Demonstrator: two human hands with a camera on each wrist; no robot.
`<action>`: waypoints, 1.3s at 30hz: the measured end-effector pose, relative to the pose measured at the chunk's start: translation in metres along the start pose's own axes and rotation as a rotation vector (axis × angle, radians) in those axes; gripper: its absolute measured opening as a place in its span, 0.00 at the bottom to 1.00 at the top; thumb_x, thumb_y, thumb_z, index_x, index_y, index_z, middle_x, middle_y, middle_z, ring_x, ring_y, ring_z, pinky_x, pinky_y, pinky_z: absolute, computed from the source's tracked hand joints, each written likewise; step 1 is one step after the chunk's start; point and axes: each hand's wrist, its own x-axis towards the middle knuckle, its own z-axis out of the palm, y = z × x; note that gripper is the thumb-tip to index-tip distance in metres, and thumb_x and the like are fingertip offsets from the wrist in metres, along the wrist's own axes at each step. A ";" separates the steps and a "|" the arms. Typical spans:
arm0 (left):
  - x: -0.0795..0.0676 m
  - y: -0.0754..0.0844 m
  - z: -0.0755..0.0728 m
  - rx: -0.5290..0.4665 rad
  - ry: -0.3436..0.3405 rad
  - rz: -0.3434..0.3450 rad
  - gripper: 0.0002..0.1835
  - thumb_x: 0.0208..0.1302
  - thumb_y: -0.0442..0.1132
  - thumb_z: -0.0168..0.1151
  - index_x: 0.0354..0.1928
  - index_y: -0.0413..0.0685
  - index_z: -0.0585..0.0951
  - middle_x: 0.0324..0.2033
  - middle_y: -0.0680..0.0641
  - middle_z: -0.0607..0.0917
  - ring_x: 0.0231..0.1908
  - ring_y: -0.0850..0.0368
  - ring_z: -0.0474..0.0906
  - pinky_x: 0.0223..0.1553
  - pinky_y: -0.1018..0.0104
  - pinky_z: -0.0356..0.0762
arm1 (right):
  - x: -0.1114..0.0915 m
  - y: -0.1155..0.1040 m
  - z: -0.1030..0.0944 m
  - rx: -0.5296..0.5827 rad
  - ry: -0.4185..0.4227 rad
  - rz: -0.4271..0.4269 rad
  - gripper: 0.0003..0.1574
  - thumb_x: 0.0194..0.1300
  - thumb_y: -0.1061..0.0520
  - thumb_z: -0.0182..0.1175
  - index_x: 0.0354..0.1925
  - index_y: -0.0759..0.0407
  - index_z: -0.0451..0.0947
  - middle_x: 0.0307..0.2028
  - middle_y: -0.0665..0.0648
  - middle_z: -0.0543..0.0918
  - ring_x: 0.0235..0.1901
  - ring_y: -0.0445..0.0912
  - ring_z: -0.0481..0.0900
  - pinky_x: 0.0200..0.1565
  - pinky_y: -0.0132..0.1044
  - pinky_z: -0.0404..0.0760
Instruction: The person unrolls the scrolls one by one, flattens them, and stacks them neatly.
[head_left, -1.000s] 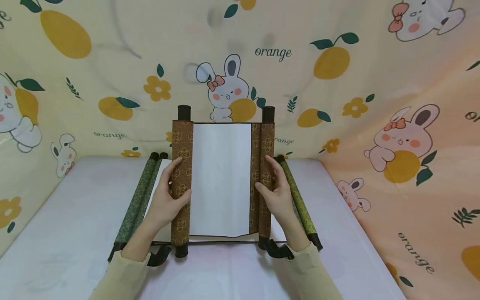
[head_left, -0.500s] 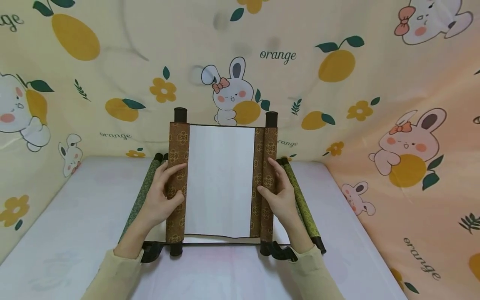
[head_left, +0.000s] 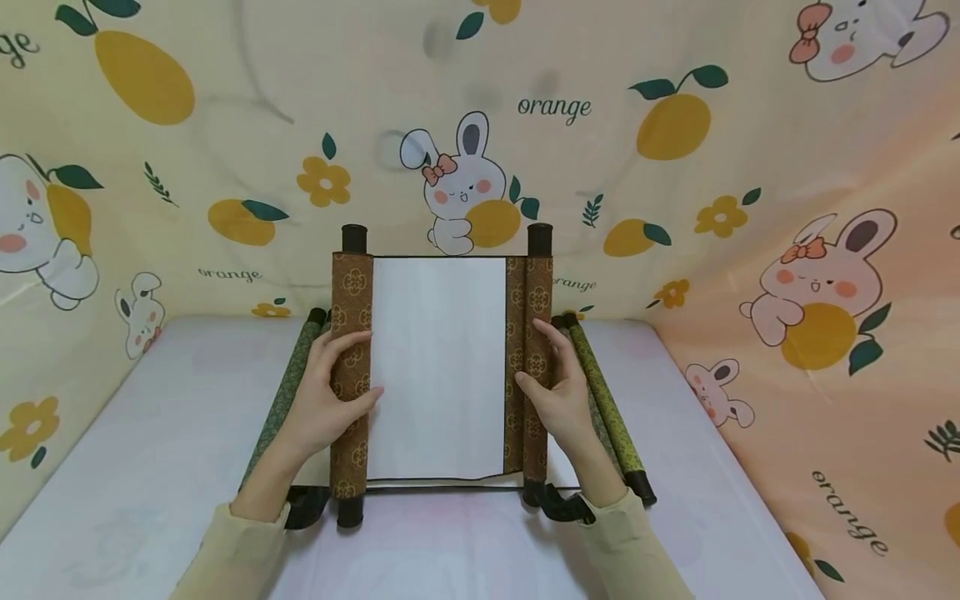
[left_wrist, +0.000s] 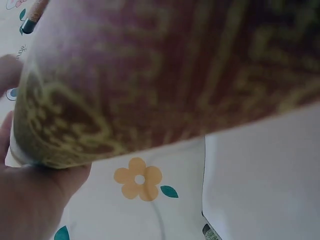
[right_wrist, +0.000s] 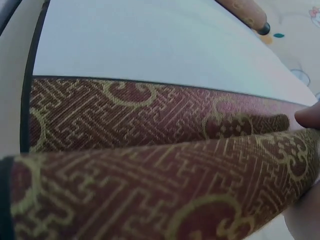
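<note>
A partly unrolled hanging scroll (head_left: 438,367), with white paper between two brown brocade rollers, stands upright between my hands. My left hand (head_left: 318,412) grips its left roller (head_left: 351,292), fingertips at the outer side and thumb reaching over the front to the paper's edge. On the other side my right hand (head_left: 562,392) grips the right roller (head_left: 537,433), thumb on the brocade strip. Black knobs cap both roller ends. The left wrist view shows the gold-patterned roller (left_wrist: 150,75) close up and blurred. In the right wrist view the roller (right_wrist: 100,200) lies beside the brocade border.
Behind the brown scroll another scroll lies open on the white table (head_left: 450,558), with a dark green roller (head_left: 281,400) at left and a yellow-green roller (head_left: 607,408) at right. A printed cloth (head_left: 555,183) with rabbits and oranges hangs behind the table.
My left hand and the left roller have shifted left, so a slightly wider strip of white paper shows. The left thumb has lifted, then come back over the roller. The right hand keeps its grip.
</note>
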 end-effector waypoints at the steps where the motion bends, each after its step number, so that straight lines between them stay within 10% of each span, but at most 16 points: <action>1: 0.000 0.001 0.000 0.011 0.001 -0.003 0.39 0.61 0.27 0.73 0.74 0.50 0.70 0.76 0.37 0.53 0.71 0.35 0.58 0.59 0.37 0.66 | 0.000 0.001 0.001 -0.004 0.010 -0.003 0.48 0.63 0.78 0.63 0.76 0.53 0.65 0.75 0.47 0.64 0.78 0.42 0.55 0.72 0.38 0.61; 8: 0.002 0.000 -0.001 0.063 -0.001 0.075 0.45 0.60 0.21 0.66 0.78 0.54 0.64 0.72 0.35 0.57 0.65 0.39 0.63 0.57 0.38 0.65 | -0.002 0.003 0.002 -0.039 0.043 -0.003 0.50 0.63 0.74 0.67 0.77 0.48 0.65 0.77 0.47 0.62 0.78 0.47 0.53 0.75 0.57 0.51; 18: 0.004 -0.003 -0.004 0.040 0.006 0.132 0.55 0.56 0.18 0.61 0.83 0.62 0.54 0.74 0.40 0.59 0.62 0.48 0.65 0.56 0.57 0.68 | 0.001 0.003 -0.005 -0.018 0.063 -0.037 0.57 0.64 0.77 0.64 0.82 0.44 0.56 0.70 0.54 0.61 0.70 0.45 0.57 0.62 0.40 0.65; 39: 0.002 -0.001 -0.014 -0.019 0.040 0.035 0.48 0.59 0.21 0.64 0.80 0.58 0.62 0.77 0.39 0.51 0.69 0.36 0.58 0.60 0.34 0.62 | 0.005 0.001 -0.011 0.022 0.082 0.001 0.56 0.63 0.78 0.62 0.81 0.47 0.58 0.77 0.48 0.57 0.70 0.46 0.56 0.62 0.39 0.67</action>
